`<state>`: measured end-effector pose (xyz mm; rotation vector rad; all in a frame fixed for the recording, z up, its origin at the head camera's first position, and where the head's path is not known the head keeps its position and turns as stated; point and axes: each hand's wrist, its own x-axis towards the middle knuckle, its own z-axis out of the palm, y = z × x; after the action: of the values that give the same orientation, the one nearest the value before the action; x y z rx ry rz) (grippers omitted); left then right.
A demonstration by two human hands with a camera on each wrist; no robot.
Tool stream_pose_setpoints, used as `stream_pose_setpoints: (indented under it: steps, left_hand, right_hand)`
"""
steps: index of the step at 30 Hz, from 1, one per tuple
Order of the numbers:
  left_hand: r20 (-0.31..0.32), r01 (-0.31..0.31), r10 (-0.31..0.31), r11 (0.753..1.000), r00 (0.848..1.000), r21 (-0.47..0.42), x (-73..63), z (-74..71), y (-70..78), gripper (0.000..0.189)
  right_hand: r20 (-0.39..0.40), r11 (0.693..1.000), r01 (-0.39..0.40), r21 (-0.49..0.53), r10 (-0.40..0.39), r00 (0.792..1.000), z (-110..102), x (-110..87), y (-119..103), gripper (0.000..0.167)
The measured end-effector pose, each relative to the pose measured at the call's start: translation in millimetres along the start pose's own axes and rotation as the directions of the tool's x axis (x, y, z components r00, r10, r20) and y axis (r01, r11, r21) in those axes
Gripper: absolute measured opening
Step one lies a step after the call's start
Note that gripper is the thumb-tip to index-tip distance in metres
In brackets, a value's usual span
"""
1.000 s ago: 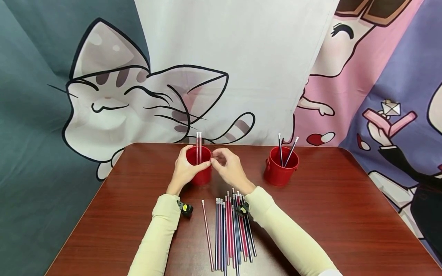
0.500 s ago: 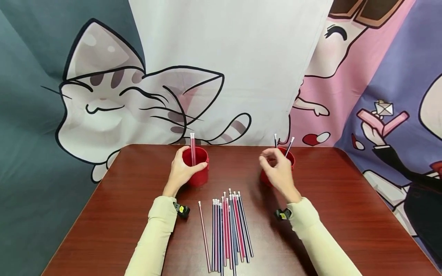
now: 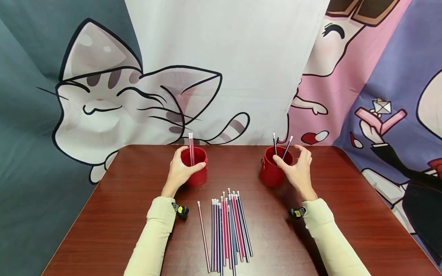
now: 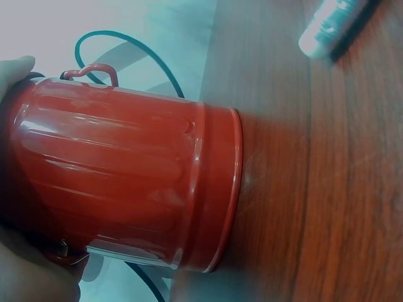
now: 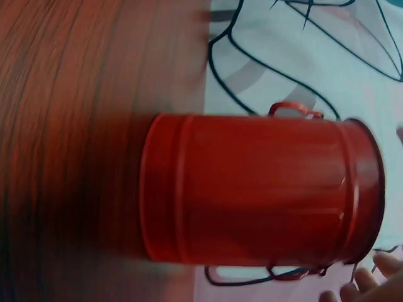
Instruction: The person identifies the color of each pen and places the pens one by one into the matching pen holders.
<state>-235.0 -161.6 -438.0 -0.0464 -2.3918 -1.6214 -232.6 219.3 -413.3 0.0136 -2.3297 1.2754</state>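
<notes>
My left hand [image 3: 180, 170] grips a small red metal bucket [image 3: 197, 178] near its rim, thumb across the front and fingers round the far left side. Two pink pencils [image 3: 191, 149] stand in that bucket, eraser ends up. At a second red bucket [image 3: 271, 174], on the right, my right hand [image 3: 299, 172] has its fingers spread about the rim. The thumb overlaps the rim in the head view, while the right wrist view shows fingertips [image 5: 365, 280] just off the bucket's side. Two dark pencils [image 3: 288, 146] lean inside this one. Both buckets stand upright on the table.
Several dark and pink pencils [image 3: 229, 230] lie in a loose bundle on the brown table [image 3: 114, 230], erasers pointing away from me. One pink pencil [image 3: 203, 235] lies apart at their left. A cartoon-printed cloth [image 3: 228, 50] hangs behind the table's far edge.
My right hand has moved right, from beside the left bucket across to the right side of the right bucket, its fingers now spread. The left hand stays on its bucket.
</notes>
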Motion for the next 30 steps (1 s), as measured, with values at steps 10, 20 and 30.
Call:
stream_pose_setpoints:
  steps: [10,20,30]
  left_hand:
    - [0.001,-0.009,0.009,1.0,1.0,0.021,0.5,-0.2,1.3,0.085]
    - [0.009,-0.007,0.007,1.0,1.0,0.019,0.4,1.4,0.6,0.088]
    - [-0.015,-0.032,0.032,0.999,0.999,-0.003,0.6,1.2,-1.7,0.086]
  right_hand:
    - [0.2,0.993,-0.092,0.079,0.075,0.977,5.0,-6.0,14.5,0.096]
    - [0.174,0.984,-0.119,0.131,0.096,0.98,8.3,-10.3,19.9,0.095]
    - [0.214,0.969,-0.153,0.193,0.111,0.97,0.0,-19.0,19.6,0.087]
